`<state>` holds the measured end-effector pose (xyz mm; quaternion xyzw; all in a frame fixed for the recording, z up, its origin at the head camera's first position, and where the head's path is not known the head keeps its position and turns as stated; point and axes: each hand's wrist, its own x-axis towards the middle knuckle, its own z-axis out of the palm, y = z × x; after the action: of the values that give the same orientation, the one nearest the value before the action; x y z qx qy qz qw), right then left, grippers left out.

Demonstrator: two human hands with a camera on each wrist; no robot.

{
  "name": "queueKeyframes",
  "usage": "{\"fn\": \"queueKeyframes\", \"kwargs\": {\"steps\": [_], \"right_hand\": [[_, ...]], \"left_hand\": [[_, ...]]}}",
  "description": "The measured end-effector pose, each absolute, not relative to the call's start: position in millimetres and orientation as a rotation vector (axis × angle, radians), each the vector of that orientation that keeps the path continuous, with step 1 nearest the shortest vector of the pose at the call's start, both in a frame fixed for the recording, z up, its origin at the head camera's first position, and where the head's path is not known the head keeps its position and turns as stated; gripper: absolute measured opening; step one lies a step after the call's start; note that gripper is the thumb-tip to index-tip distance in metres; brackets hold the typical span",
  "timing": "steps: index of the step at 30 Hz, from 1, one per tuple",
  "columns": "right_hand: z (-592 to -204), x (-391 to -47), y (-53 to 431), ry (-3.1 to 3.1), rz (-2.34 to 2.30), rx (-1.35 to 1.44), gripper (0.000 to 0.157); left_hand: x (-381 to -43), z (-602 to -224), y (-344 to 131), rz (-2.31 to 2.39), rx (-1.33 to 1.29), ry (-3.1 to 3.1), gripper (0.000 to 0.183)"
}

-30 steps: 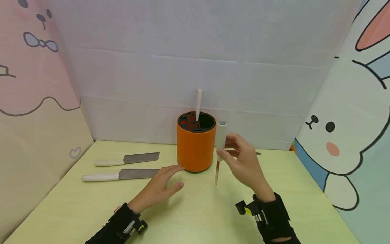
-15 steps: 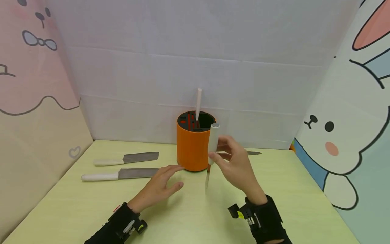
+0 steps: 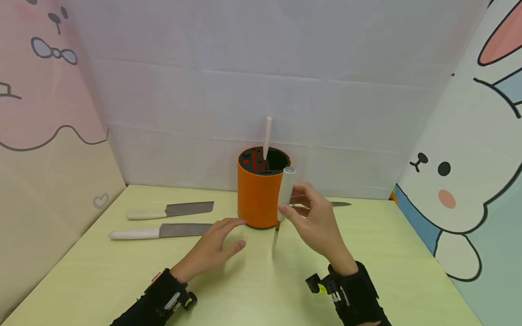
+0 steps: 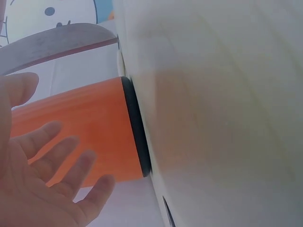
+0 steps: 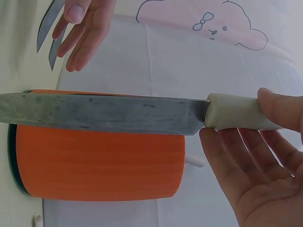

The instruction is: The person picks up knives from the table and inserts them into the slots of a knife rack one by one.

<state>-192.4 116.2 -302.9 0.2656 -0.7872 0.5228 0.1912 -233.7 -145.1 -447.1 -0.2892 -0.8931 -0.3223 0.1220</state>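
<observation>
My right hand [image 3: 314,226] holds a white-handled knife [image 3: 287,188] upright, blade down, thumb on one side of the handle and fingers on the other. In the right wrist view, the broad blade [image 5: 109,112] crosses in front of an orange knife block [image 5: 99,163]. The block [image 3: 257,199] stands at the table's back, its black slotted top holding one white-handled piece [image 3: 267,136]. My left hand [image 3: 214,246] is spread by the block's base, holding nothing. The left wrist view shows its fingers [image 4: 71,179] in front of the block; whether they touch it I cannot tell.
Two white-handled knives lie left of the block: a shorter one [image 3: 189,208] behind and a longer one [image 3: 185,230] in front, its tip hidden by my left hand. Another blade [image 3: 340,203] lies behind my right hand. A white backdrop [image 3: 175,158] rises behind the table.
My right hand has moved left with the knife, from beside the block to the front of its right side. The blade has tilted slightly. My left hand stays where it was.
</observation>
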Motion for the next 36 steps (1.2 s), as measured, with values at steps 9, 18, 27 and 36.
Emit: {"fn": "queueKeyframes", "kwargs": {"steps": [9,18,27,36], "right_hand": [[-301.2,-193.2,117.0,-2.197,1.504,0.739,0.036],[-301.2,-193.8,116.3,-2.202,1.475,0.764,0.037],[-300.4,-194.1,121.0,-2.189,1.467,0.8,0.036],[-301.9,-195.3,120.5,-2.178,1.475,0.82,0.036]], "left_hand": [[-235.6,-440.3,-147.4,-0.969,-0.833,-2.595,0.05],[-243.0,-409.5,-141.4,-1.1,-0.944,-2.488,0.052],[-253.6,-367.5,-117.7,-1.178,-1.058,-2.361,0.053],[-257.1,-331.8,-99.1,-1.22,-1.101,-2.25,0.047]]}}
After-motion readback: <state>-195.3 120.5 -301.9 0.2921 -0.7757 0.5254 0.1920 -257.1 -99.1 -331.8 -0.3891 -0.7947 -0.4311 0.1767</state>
